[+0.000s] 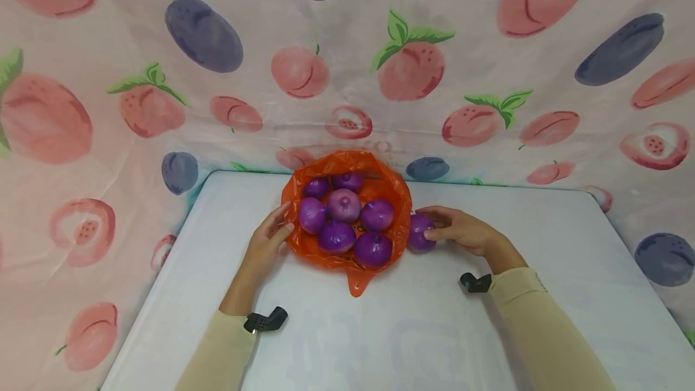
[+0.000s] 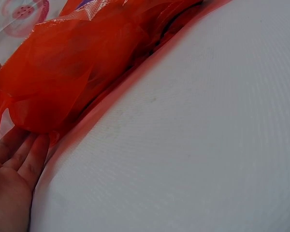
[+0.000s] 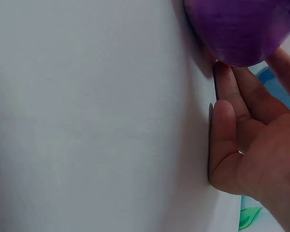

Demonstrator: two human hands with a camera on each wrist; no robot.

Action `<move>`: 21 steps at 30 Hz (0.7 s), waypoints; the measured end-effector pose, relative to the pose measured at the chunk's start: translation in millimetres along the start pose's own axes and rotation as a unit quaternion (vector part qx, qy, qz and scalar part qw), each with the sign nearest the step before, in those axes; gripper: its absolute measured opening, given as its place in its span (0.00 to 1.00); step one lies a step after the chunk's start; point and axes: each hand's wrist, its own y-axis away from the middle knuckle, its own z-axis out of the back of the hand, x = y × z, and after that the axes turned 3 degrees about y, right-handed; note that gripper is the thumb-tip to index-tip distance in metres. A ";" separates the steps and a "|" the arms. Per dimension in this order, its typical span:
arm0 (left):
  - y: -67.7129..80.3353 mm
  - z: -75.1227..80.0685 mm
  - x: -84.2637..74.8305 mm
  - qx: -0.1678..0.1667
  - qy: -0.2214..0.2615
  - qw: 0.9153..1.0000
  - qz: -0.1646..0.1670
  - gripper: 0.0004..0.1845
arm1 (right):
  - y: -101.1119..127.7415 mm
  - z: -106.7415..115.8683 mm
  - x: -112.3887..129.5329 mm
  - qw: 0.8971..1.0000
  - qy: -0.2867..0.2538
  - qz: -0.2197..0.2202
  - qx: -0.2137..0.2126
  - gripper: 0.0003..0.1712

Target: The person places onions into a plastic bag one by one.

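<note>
An orange plastic bag [image 1: 356,282] lies wide open at the back middle of the white table, its rim rolled outward. Several red onions [image 1: 344,205] with shiny purple skins sit inside it. My left hand [image 1: 266,237] touches the bag's left side, fingers nearly straight; in the left wrist view the fingertips [image 2: 36,145] lie against the orange plastic. To the right of the bag, my right hand [image 1: 461,229] grips another red onion [image 1: 419,234], thumb in front and fingers behind. The right wrist view shows that onion [image 3: 239,29] at the fingertips, with the other fingers curled below.
The white table [image 1: 423,330] runs up to a fruit-printed cloth [image 1: 336,77] that hangs behind it and along both sides. Black wrist devices [image 1: 266,320] are strapped on at the cuffs of the beige sleeves. A pointed flap of the bag reaches toward the front.
</note>
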 end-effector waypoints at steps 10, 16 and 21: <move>1.6 -0.2 -2.2 0.001 -0.004 1.000 0.003 0.28 | -0.3 0.3 -2.3 1.000 0.004 -0.003 0.000 0.40; 0.8 0.2 -0.9 0.002 -0.002 1.000 0.000 0.28 | -1.3 2.4 -5.3 1.000 0.003 -0.003 -0.002 0.39; 0.7 0.6 0.3 0.004 0.001 1.000 0.001 0.29 | -0.9 3.3 -6.5 1.000 -0.003 -0.003 0.001 0.38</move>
